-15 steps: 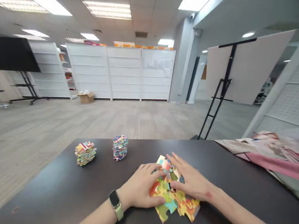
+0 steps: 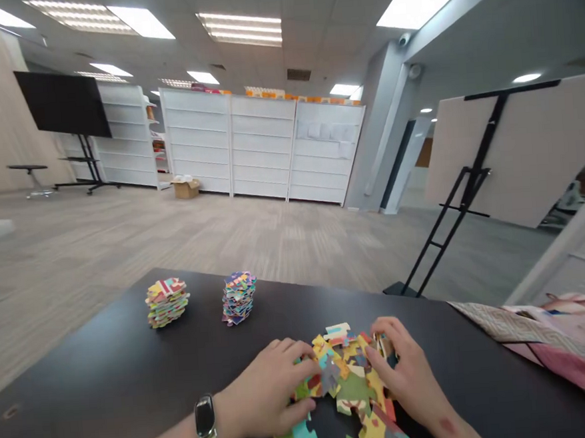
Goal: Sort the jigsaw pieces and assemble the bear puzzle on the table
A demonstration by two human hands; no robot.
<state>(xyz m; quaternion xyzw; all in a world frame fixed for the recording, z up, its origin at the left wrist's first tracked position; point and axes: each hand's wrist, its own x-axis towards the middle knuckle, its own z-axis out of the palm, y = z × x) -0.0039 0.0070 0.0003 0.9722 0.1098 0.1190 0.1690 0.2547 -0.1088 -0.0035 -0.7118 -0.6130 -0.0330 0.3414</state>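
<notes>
Loose jigsaw puzzle pieces (image 2: 353,391) in yellow, green, teal and red lie in an overlapping heap at the near side of the dark table (image 2: 134,390). At the heap's left edge my left hand (image 2: 277,387), wearing a watch (image 2: 205,418), curls its fingers and thumb around some pieces. My right hand (image 2: 408,371) bends over the right edge, with pieces between its thumb and fingers. Farther back stand two stacks of puzzle pieces: a red-yellow-green stack (image 2: 167,302) and a purple-blue stack (image 2: 238,298).
A patterned pink and grey cloth or bag (image 2: 546,341) covers the table's right edge. Beyond the table are a black easel stand (image 2: 438,235) with a board, white shelves (image 2: 262,148), a cardboard box (image 2: 186,188) and a screen on wheels (image 2: 64,105).
My hands have moved apart, and the pieces between them lie more spread out. The right hand's fingers went from stretched to bent. The view has turned slightly left and tilted up.
</notes>
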